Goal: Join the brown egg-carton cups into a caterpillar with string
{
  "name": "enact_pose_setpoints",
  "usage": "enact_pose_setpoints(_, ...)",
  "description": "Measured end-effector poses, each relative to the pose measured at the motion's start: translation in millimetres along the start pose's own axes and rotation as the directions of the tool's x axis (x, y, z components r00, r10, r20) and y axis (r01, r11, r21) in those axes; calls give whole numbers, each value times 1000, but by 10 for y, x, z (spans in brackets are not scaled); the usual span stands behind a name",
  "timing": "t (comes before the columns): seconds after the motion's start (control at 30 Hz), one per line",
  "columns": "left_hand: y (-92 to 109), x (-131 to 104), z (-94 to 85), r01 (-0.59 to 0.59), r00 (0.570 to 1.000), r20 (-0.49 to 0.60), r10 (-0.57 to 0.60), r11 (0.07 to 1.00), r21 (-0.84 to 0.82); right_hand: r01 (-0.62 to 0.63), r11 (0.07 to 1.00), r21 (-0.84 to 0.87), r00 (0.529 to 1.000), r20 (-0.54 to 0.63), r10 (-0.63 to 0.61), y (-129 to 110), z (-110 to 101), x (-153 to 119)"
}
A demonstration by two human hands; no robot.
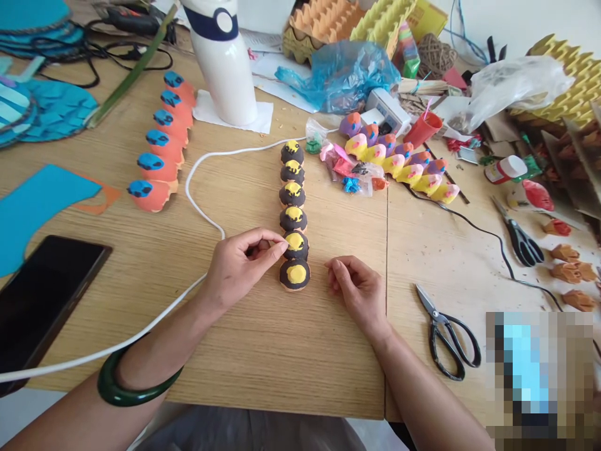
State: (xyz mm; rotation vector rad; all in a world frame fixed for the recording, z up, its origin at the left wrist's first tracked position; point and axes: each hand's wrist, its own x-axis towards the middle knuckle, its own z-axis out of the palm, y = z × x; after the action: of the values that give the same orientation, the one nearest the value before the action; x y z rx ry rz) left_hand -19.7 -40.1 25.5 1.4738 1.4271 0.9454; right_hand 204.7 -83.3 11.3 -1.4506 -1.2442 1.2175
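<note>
A strip of egg-carton cups (pixel 293 216), dark with yellow patches on top, stands upright in a row down the middle of the table. Small black marks dot the yellow on most cups; the nearest cup's yellow is plain. My left hand (pixel 244 260) is pinched, its thumb and index fingertips touching the left side of the second-nearest cup. Anything between those fingertips is too small to make out. To the right of the strip, apart from it, my right hand (pixel 357 288) rests with its fingers curled and thumb against them. What it holds, if anything, is hidden.
An orange-and-blue strip (pixel 162 141) stands left, yellow and purple ones (pixel 401 153) behind right. Black-handled scissors (pixel 446 338) lie near my right forearm. A white cable (pixel 188 178) runs past a white bottle (pixel 225 69). A phone (pixel 44 300) lies left, bagged clay (pixel 352 169) behind.
</note>
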Motion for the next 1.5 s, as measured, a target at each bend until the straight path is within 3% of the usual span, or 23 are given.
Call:
enact_pose_setpoints(0.47, -40, 33, 45, 29, 999, -31, -29, 1000, -4, 5, 1000, -19, 1000, -1, -5, -10, 9, -3)
enact_pose_setpoints(0.73, 52, 78, -4, 130, 990, 65, -123, 985, -114, -13, 1000, 3, 1000, 3, 13, 22, 2, -2)
enact_pose_setpoints(0.9, 38, 113, -65, 81, 984, 168, -64, 992, -95, -15, 999, 46, 1000, -12, 16, 11, 12, 0)
enact_pose_setpoints(1.03, 12, 141, -58, 58, 982, 182, -44, 996, -74, -10, 996, 88, 1000, -4, 10, 5, 19, -29)
enact_pose_setpoints(1.5, -24, 153, 3, 2, 993, 120, -2, 1000, -6, 8, 987, 162, 997, 76, -20, -70, 76, -77)
